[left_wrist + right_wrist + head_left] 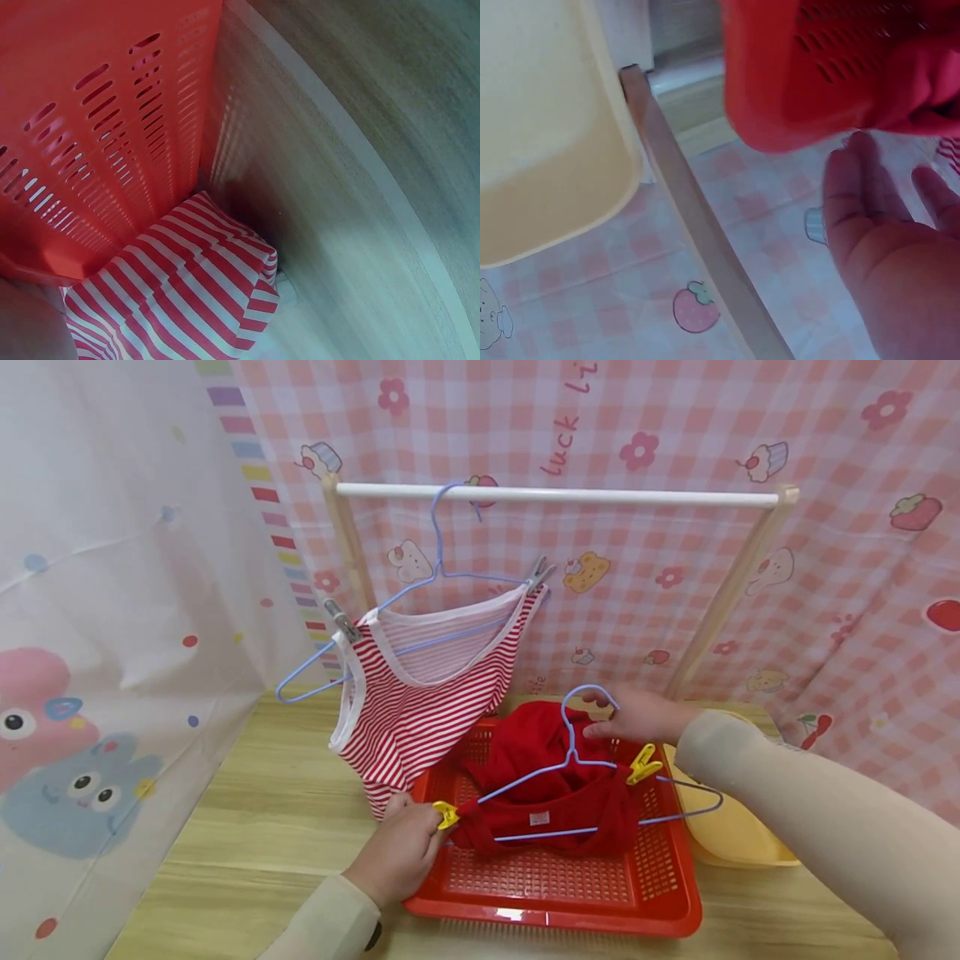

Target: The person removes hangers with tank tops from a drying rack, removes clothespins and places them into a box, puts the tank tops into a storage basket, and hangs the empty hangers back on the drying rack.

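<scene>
Two Tiers of Clipped Clothing

Behind everything else we find a pink-checked cloth [705, 435] printed with flowers, strawberries and cakes. Before it spreads the wood-grained table [247, 827], with the white-barred rack [555, 496] rising at the back. We next distinguish the red basket [555, 922] on the table. Just beside its left wall falls the lower part of the striped top [442, 718], which is suspended from the rack. The red garment [543, 793] lies in and over the basket, bunched toward the rear. Right of the basket we note the yellow basin [738, 827], partly hidden by a sleeve.

Of the hangers, the upper blue hanger [438, 560] hooks over the bar; the lower blue hanger [572, 750] passes through the red garment, its right end projecting beyond it. We see the left hand [397, 852] curled around the lower hanger's left end. The right hand [637, 717] is relaxed behind the hook, grasping nothing; we cannot tell whether it touches the wire.

Smallest are the clips: two grey clips [343, 621] on the striped top, two yellow clips [643, 766] on the red garment.
</scene>
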The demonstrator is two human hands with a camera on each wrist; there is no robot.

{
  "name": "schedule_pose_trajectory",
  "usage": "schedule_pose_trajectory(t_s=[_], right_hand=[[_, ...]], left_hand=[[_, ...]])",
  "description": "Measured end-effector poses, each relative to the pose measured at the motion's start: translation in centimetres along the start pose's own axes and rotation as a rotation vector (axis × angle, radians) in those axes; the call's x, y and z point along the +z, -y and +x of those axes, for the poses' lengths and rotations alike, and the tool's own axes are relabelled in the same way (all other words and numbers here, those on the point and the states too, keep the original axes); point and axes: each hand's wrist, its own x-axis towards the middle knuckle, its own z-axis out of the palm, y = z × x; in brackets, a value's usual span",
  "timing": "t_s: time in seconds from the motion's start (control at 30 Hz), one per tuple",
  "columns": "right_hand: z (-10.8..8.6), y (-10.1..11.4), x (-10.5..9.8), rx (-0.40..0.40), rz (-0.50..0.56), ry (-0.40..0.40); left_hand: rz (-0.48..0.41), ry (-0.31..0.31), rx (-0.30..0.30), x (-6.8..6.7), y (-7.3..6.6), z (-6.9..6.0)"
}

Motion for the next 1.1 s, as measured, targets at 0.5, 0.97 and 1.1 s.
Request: schedule_pose_trajectory(t_s=[0.5, 0.97, 1.1], right_hand=[[1.1, -0.5, 1.7, 0.034, -0.125, 0.125], [2.1, -2.5, 1.9, -0.089, -0.157, 0.038], [2.1, -2.4, 1.8, -0.132, -0.182, -0.011]], left_hand=[[0.007, 0.007, 0.003, -0.2, 0.1, 0.0], [0.000, 0.014, -0.001, -0.2, -0.1, 0.1], [-0.005, 0.019, -0.009, -0.3, -0.2, 0.1]])
